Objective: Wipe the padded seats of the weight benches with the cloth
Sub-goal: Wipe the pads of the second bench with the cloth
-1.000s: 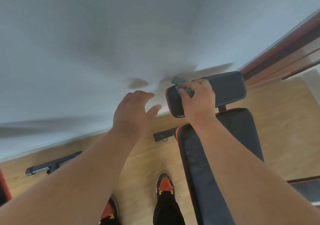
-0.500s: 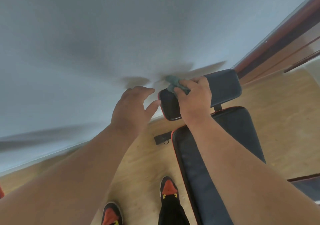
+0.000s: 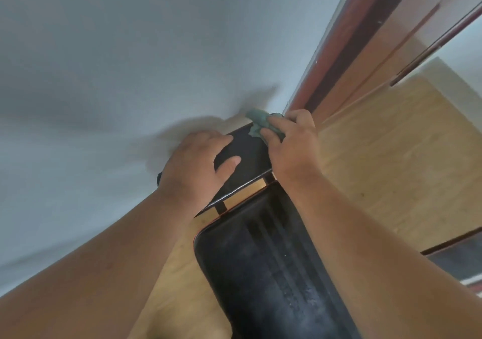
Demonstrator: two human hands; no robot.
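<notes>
A black weight bench with red piping runs from the bottom centre toward the wall. Its long back pad (image 3: pixel 263 268) lies near me and its smaller seat pad (image 3: pixel 247 156) lies at the far end. My right hand (image 3: pixel 292 145) presses a crumpled green cloth (image 3: pixel 257 123) onto the far right corner of the seat pad, fingers curled over it. On the seat pad's left side my left hand (image 3: pixel 195 166) rests, with its thumb on the top surface and its fingers wrapped round the left edge.
A grey-white wall (image 3: pixel 117 64) stands right behind the bench. A dark red door frame (image 3: pixel 336 59) rises at the upper right. Light wooden floor (image 3: pixel 391 156) spreads to the right, and a second dark pad edge (image 3: pixel 453 255) shows at the far right.
My left hand has come down from the air onto the left side of the seat pad. My right hand has slid the cloth from the pad's left end to its far right corner.
</notes>
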